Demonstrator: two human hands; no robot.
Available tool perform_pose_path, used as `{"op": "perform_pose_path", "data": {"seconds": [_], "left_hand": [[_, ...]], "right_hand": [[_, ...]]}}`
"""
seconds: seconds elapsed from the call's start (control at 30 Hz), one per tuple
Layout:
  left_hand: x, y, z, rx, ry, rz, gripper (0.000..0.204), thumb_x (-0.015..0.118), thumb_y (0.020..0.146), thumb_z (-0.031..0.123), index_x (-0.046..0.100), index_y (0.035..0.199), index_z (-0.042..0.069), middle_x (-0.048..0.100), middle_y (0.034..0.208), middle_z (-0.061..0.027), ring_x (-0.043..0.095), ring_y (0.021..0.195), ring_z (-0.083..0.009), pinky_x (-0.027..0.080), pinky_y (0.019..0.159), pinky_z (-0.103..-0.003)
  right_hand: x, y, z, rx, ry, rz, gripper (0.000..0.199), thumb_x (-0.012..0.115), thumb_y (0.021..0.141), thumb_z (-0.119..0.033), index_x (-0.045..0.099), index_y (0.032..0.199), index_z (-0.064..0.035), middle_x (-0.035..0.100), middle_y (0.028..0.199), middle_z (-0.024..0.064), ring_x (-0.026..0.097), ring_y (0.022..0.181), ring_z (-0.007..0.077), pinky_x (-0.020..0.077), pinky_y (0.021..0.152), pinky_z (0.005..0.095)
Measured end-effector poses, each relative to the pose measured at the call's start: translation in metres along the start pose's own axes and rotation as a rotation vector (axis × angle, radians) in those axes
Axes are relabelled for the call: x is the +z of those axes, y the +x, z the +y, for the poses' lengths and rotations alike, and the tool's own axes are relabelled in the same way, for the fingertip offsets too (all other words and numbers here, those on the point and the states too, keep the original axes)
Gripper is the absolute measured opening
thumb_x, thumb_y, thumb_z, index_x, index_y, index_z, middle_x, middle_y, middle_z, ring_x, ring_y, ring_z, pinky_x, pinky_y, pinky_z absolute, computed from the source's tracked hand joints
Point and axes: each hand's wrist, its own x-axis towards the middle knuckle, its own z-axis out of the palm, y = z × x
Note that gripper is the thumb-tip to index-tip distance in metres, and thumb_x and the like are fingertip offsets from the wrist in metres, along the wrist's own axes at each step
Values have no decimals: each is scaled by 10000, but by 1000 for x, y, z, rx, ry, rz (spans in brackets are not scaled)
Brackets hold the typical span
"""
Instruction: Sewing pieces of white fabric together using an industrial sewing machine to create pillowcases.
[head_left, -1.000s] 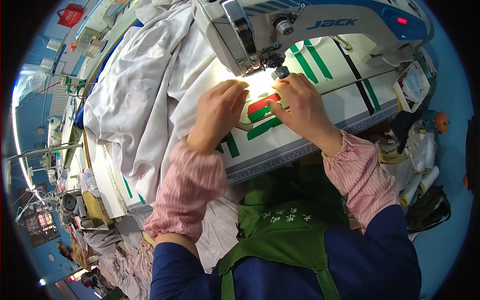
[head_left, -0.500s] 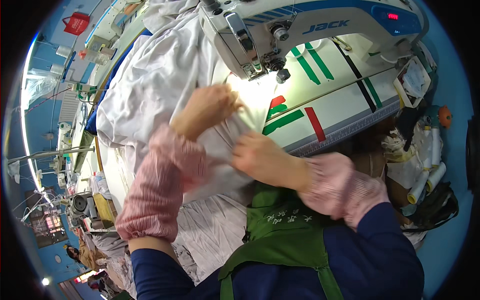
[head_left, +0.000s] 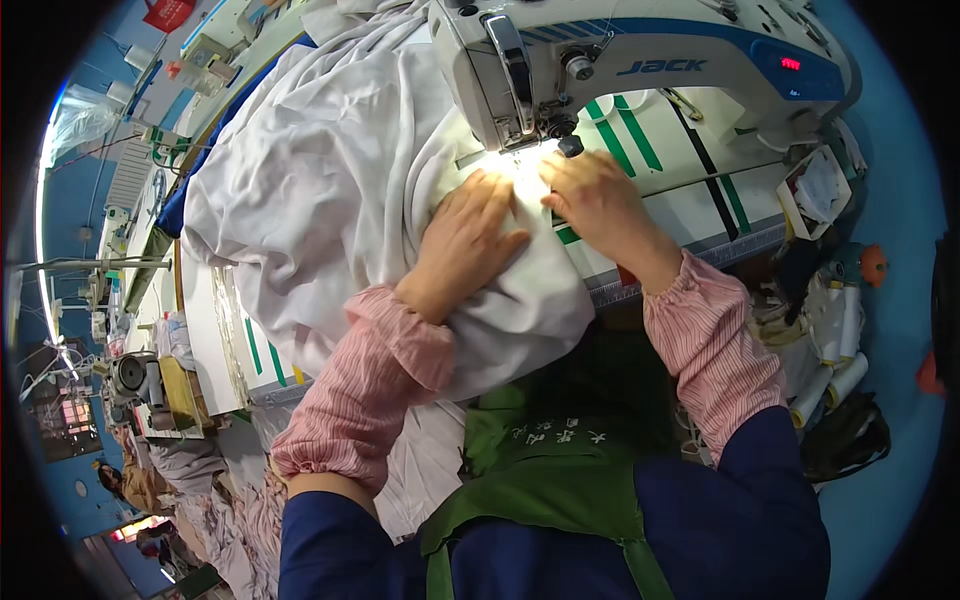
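White fabric (head_left: pixel 320 170) lies in a large crumpled heap left of the sewing machine (head_left: pixel 640 50) and reaches under its brightly lit needle area. My left hand (head_left: pixel 465 240) rests flat on the fabric just in front of the presser foot, fingers stretched forward and thumb out to the side. Close to the needle on the right is my right hand (head_left: pixel 600 205), its fingers extended over the fabric's edge and the fingertips partly washed out by the lamp. Near my apron, the fabric's front edge hangs over the table edge.
Green and black tape strips (head_left: pixel 715 180) mark the machine bed, with a ruler strip (head_left: pixel 750 243) along its front. A small white box (head_left: pixel 815 193) stands at the right, above thread cones (head_left: pixel 835 335). More fabric (head_left: pixel 425 460) hangs below the table at left.
Both hands have moved forward to the needle area, from gripping the fabric to lying on it. The fabric now spreads smoother in front of the machine, its front edge farther right.
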Motion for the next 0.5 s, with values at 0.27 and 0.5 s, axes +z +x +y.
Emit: {"op": "perform_pose_path", "data": {"seconds": [0.27, 0.5], "left_hand": [[-3, -16, -41, 139, -110, -242, 673, 613, 895, 434, 442, 1392, 15, 376, 1486, -188, 281, 1428, -354, 263, 1159, -434], [-2, -7, -47, 190, -164, -272, 733, 584, 896, 504, 415, 1416, 16, 357, 1498, -199, 287, 1422, -362, 238, 1168, -435]], "right_hand": [[-10, 7, 8, -27, -59, 145, 267, 696, 791, -117, 671, 1044, -36, 683, 1017, 120, 588, 1064, 318, 462, 912, 394], [3, -6, -13, -99, 77, 73, 241, 647, 789, -40, 673, 1028, -39, 668, 1096, 44, 588, 1064, 227, 472, 905, 357]]}}
